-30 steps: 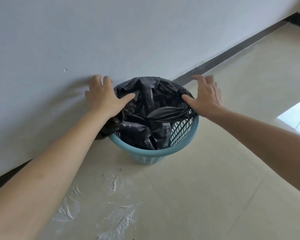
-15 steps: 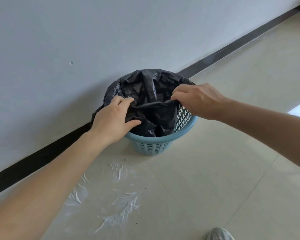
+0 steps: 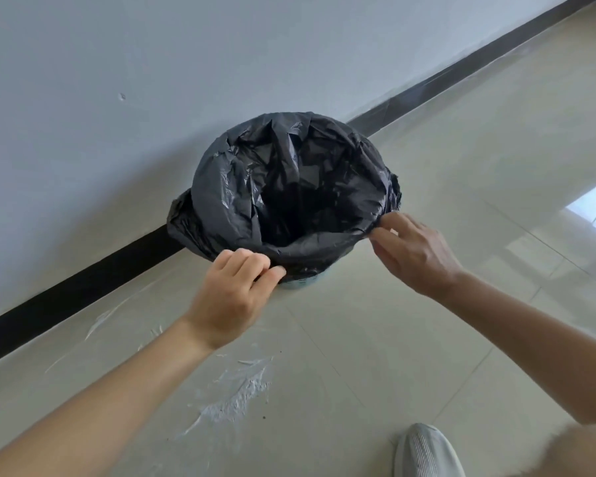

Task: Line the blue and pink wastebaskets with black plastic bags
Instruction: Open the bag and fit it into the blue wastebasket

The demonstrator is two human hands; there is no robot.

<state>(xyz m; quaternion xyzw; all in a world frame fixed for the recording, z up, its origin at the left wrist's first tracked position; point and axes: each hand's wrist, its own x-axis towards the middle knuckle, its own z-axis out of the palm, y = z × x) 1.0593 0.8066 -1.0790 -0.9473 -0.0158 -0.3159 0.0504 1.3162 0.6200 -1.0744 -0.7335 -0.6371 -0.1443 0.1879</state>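
Upright black bag [image 3: 289, 187] opens upward, hands pinching rim.

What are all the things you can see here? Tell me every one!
black plastic bag: one, black, opened and folded over the bin's rim
blue wastebasket: one, light blue, on the floor by the wall, only a small bit showing under the bag
wall: one, pale grey-white, behind the bin
skirting strip: one, black, along the wall's foot
floor: pale beige tiles
white smears: a few, on the floor near the bin
shoe: one, pale grey, bottom edge
left hand: pinching the bag's near edge
right hand: pinching the bag's right edge
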